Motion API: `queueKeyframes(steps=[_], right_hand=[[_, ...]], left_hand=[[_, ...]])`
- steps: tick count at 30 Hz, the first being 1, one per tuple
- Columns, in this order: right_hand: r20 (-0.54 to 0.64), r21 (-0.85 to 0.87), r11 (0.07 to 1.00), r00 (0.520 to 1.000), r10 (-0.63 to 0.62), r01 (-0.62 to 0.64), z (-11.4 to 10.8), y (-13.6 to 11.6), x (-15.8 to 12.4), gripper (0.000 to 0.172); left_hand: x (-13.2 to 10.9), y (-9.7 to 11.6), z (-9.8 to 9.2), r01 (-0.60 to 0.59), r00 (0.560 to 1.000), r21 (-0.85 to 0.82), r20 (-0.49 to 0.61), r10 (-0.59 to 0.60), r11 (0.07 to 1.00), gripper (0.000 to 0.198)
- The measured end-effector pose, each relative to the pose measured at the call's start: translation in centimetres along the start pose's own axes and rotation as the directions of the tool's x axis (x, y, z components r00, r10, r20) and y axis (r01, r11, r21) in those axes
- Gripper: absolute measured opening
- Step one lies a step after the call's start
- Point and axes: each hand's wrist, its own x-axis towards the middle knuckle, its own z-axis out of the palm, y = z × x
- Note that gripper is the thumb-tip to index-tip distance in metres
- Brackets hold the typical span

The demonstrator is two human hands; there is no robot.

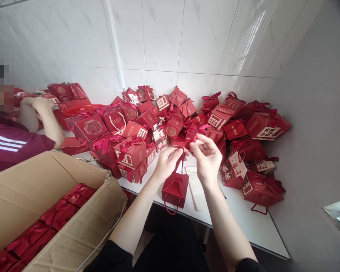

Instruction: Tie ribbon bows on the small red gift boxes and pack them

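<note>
Red ribbon (181,159) is pinched by left grip (167,163) and right grip (206,158), its box (175,189) hanging just below.

Heaped red gift boxes (170,124) cover the white table (243,221) beside a cardboard carton (31,189).

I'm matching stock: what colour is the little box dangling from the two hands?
The box is plain dark red all over; the head view shows it best.

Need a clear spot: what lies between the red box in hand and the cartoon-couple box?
A white lined notepad, flat on the table, seen in the head view.
</note>
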Motion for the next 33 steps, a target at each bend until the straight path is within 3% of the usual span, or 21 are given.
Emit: queueKeyframes(steps=[5,9,12,16,19,24,26,29,33], right_hand=[[-0.116,-0.049,0.999,0.993,0.0,-0.006,-0.5,0.9,-1.1,0.039],[-0.221,-0.078,0.997,0.975,-0.003,-0.014,-1.3,1.3,-2.3,0.037],[-0.311,-0.077,0.997,0.95,-0.025,0.001,-2.7,1.2,-3.2,0.032],[-0.377,-0.145,0.989,0.925,-0.057,0.002,-5.3,0.7,-4.8,0.026],[-0.447,-0.162,0.986,0.893,-0.043,-0.033,-7.1,0.4,-6.0,0.023],[-0.598,-0.175,0.981,0.801,-0.036,-0.087,-10.5,-0.1,-7.8,0.022],[-0.645,-0.177,0.976,0.764,-0.018,-0.127,-12.0,-0.2,-8.7,0.023],[-0.689,-0.195,0.957,0.725,0.022,-0.215,-14.0,0.0,-10.4,0.025],[-0.697,-0.252,0.907,0.713,0.071,-0.337,-15.9,0.8,-12.4,0.025]], left_hand=[[-0.3,-0.2,0.0,0.035,0.999,-0.01,-0.04,-0.035,0.999,0.032],[-0.5,-0.7,0.2,0.046,0.999,0.005,-0.027,-0.046,0.999,0.032],[-0.6,-1.5,-0.3,0.021,0.995,-0.116,-0.098,-0.032,0.993,0.027],[-1.2,-2.8,-1.5,0.061,0.968,-0.299,-0.214,-0.13,0.952,0.021],[-2.0,-3.8,-2.5,0.094,0.903,-0.391,-0.353,-0.243,0.916,0.018],[-3.3,-5.8,-4.6,0.128,0.697,-0.525,-0.556,-0.453,0.841,0.004],[-3.7,-6.5,-5.6,0.154,0.642,-0.501,-0.605,-0.471,0.852,0.004],[-4.3,-7.5,-7.0,0.196,0.608,-0.44,-0.647,-0.461,0.876,0.008],[-5.1,-8.9,-8.1,0.277,0.598,-0.367,-0.658,-0.458,0.888,0.014]])
